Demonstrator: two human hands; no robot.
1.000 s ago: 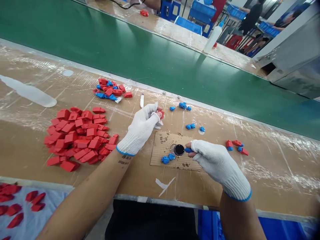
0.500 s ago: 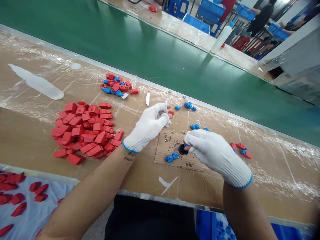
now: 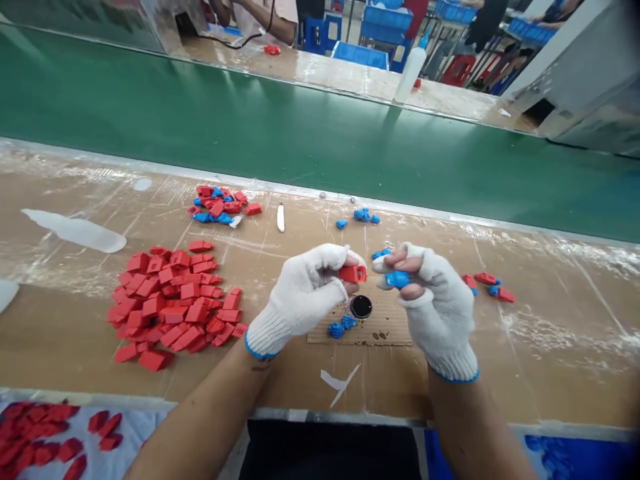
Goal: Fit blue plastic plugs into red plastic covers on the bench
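Observation:
My left hand (image 3: 305,293), in a white glove with bare fingertips, pinches a red plastic block (image 3: 353,273) whose open socket faces right. Opposite it, my right hand (image 3: 440,313), gloved the same way, holds a small blue fist-shaped piece (image 3: 399,279) between thumb and fingers. A short gap separates the two parts. Below them a small round dish of dark liquid (image 3: 361,307) rests on a stained piece of cardboard (image 3: 320,337). Two blue pieces (image 3: 337,330) lie beside the dish. Another blue cluster (image 3: 381,254) is partly hidden behind my right fingers.
On the left spreads a large heap of red blocks (image 3: 170,300); behind it sits a mixed red-and-blue pile (image 3: 220,205). Joined red-and-blue pieces (image 3: 487,280) lie at right. Beyond runs a green conveyor belt (image 3: 300,143), with a white bottle (image 3: 413,70) and a co-worker's arms (image 3: 260,20) across it.
My right hand has lifted away from the dish with the blue piece and turned its fingers toward the left hand. The red block now shows its socket. The view has levelled.

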